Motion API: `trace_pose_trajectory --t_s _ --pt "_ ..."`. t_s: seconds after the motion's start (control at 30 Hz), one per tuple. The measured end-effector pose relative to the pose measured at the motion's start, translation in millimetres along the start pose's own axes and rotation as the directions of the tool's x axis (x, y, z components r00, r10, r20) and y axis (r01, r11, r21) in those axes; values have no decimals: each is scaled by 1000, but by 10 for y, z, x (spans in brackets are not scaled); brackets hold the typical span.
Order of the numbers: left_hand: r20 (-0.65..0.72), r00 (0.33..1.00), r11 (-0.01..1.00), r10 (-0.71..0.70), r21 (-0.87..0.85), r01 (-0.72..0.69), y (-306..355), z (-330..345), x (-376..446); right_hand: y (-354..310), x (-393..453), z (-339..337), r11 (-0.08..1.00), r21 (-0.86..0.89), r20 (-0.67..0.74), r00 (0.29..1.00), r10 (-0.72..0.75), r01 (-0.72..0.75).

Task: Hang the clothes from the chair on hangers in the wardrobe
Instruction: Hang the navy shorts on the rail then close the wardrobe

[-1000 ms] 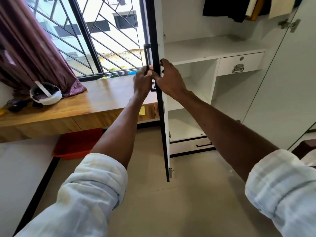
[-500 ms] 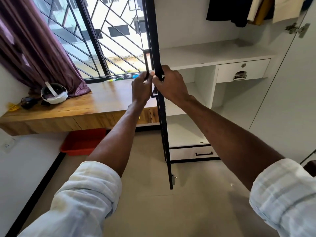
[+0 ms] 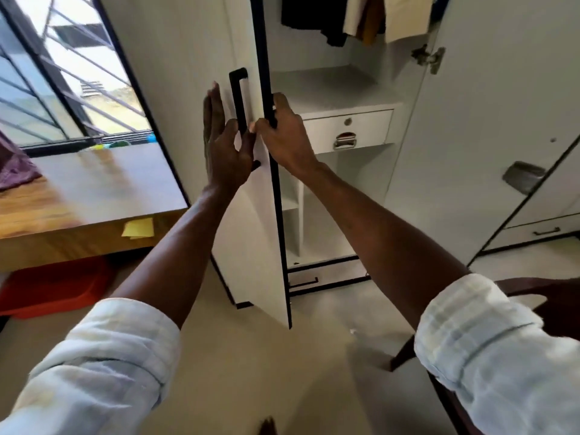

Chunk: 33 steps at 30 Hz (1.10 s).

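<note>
Clothes (image 3: 361, 17) already hang inside the wardrobe; none are in your hands. Your right hand (image 3: 287, 136) grips the door (image 3: 251, 215) edge, your left hand (image 3: 221, 142) lies flat beside the handle (image 3: 237, 98). This looks like handling the door; next, fetch chair (image 3: 549, 296) garments.

The dark and pale hanging clothes (image 3: 354, 17) inside the white wardrobe are cut by the top edge, so hangers and rail are not in view. The right hand's fingertips (image 3: 276, 103) curl behind the black-edged white door (image 3: 251, 230); they are hidden, and the black bar handle (image 3: 240, 98) is partly covered by the left hand (image 3: 224, 146). The barred window (image 3: 56, 89) and wooden desk (image 3: 78, 189) are blurred w/ motion. The dark brown chair (image 3: 546, 306) is cut by the right edge, mostly behind the sleeve. Small coloured items on the sill (image 3: 125, 144): too small to tell.
</note>
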<state>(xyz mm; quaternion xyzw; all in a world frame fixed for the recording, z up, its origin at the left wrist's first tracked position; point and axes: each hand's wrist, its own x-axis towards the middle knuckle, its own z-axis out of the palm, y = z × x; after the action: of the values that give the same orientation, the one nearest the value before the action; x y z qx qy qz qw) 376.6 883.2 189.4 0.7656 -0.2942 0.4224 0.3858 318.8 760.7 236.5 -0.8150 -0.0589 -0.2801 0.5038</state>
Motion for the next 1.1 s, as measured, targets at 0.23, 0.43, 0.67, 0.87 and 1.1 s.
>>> trace_pose_trajectory --t_s 0.23,0.43,0.67,0.87,1.1 --pt "-37 978 977 207 51 -205 -174 1145 535 759 841 -450 997 -67 -76 996 44 -49" --pt "-97 976 980 192 65 -187 -544 1862 859 1234 1493 -476 993 -12 -115 986 118 -120" --pt "-159 969 976 188 141 -166 -904 2353 1117 1586 2011 -326 974 143 -136 971 198 -178" --pt "-206 958 968 202 190 -163 -1124 2596 1257 1688 2259 -205 959 215 -144 965 219 -186" --pt "-224 946 953 235 242 -180 -1174 2666 1293 1743 2335 -202 963 161 -130 963 236 -214"
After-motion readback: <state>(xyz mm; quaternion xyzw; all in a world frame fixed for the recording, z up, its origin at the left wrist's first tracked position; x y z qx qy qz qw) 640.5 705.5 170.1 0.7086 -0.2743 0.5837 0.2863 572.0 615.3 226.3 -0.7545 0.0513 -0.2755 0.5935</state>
